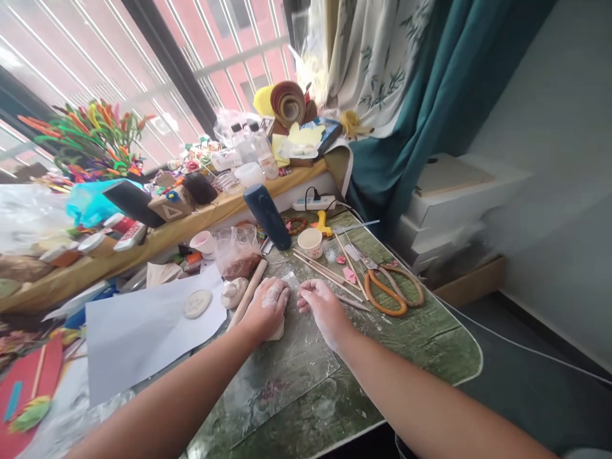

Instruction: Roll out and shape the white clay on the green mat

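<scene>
My left hand (pixel 268 306), dusted with white, lies closed over a flat piece of pale clay (pixel 276 333), most of it hidden under the palm. My right hand (pixel 321 309) hovers just to the right, its fingers curled in with the thumb against them; whatever may be in them is hidden. Under both hands lies a clear plastic sheet (pixel 296 376). A wooden rolling pin (pixel 249 294) rests along the left hand's outer side, beside a lump of white clay (pixel 234 292). Farther left, a round pale disc (pixel 197 304) with a marked surface sits on white paper (pixel 138 338).
Right of the hands are thin wooden sticks (pixel 329 275), scissors with orange-wrapped handles (pixel 387 296) and a paper cup (pixel 310 242). A dark blue cylinder (pixel 268 217), a bag of brown material (pixel 238 255) and a yellow glue gun (pixel 324 223) stand behind. A cluttered sill (pixel 215 220) runs along the window.
</scene>
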Available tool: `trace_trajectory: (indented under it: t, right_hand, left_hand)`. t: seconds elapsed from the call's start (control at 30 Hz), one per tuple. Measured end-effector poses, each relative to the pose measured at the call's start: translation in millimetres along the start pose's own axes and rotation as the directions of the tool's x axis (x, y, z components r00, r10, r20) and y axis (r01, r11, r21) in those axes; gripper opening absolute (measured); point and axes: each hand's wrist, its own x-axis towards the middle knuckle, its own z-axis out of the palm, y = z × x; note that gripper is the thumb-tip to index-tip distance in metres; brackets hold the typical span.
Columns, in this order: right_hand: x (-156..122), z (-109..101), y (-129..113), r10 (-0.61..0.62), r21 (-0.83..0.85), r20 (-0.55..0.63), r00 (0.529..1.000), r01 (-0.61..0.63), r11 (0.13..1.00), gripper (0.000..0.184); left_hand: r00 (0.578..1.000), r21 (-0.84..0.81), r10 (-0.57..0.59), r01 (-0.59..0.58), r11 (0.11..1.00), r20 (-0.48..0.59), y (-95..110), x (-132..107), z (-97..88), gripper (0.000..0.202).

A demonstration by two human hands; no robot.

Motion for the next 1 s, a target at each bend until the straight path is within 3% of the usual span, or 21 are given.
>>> trace_trajectory:
  t: [0.13, 0.2, 0.23, 0.3, 0.43, 0.7, 0.8, 0.9, 1.0]
  right_hand:
    - [2.2, -0.9, -0.8, -0.011, 0.020, 0.023, 1.000, 0.011, 1.000, 0.028]
    - [3.7, -1.9, 0.9, -0.013, 0.023, 0.034, 0.999, 0.012, 1.000, 0.027]
    - [4.5, -2.4, 2.0, -0.015, 0.020, 0.040, 0.999, 0.014, 1.000, 0.026]
    - [6.1, -3.5, 4.3, -0.023, 0.005, 0.052, 0.998, 0.023, 1.000, 0.025]
    - [8.7, -4.8, 8.9, -0.054, -0.061, 0.071, 0.996, 0.059, 0.996, 0.023]
    - [-3.3, -4.1, 14.4, -0.162, -0.296, 0.133, 0.978, 0.196, 0.935, 0.018]
    - [-13.7, -1.2, 14.2, -0.233, -0.498, 0.191, 0.954, 0.299, 0.814, 0.019]
    - [-21.6, 3.1, 13.7, -0.284, -0.713, 0.307, 0.908, 0.417, 0.564, 0.025]
    - [-25.3, 7.2, 13.8, -0.291, -0.794, 0.392, 0.873, 0.480, 0.372, 0.031]
  left_hand:
    - [0.999, -0.018, -0.036, 0.037, 0.999, 0.036, -7.3, -4.2, -29.0, 0.029]
    - [0.988, -0.037, -0.011, 0.017, 0.999, 0.154, -15.5, -16.2, -48.3, 0.031]
    - [0.954, -0.043, 0.036, -0.024, 0.999, 0.297, -19.8, -23.9, -56.7, 0.050]
    - [0.911, -0.021, 0.070, -0.067, 0.998, 0.406, -27.6, -39.7, -67.2, 0.080]
    - [0.923, 0.012, 0.032, -0.039, 0.999, 0.383, -35.3, -57.1, -63.9, 0.076]
    - [0.920, 0.027, 0.070, -0.087, 0.996, 0.384, -19.1, -49.1, -61.7, 0.062]
    - [0.917, 0.003, 0.083, -0.091, 0.996, 0.390, -15.5, -49.2, -63.2, 0.060]
    - [0.918, -0.012, 0.119, -0.123, 0.992, 0.377, -16.8, -48.1, -62.3, 0.063]
    - [0.917, -0.026, 0.150, -0.151, 0.988, 0.368, -20.5, -43.4, -61.3, 0.064]
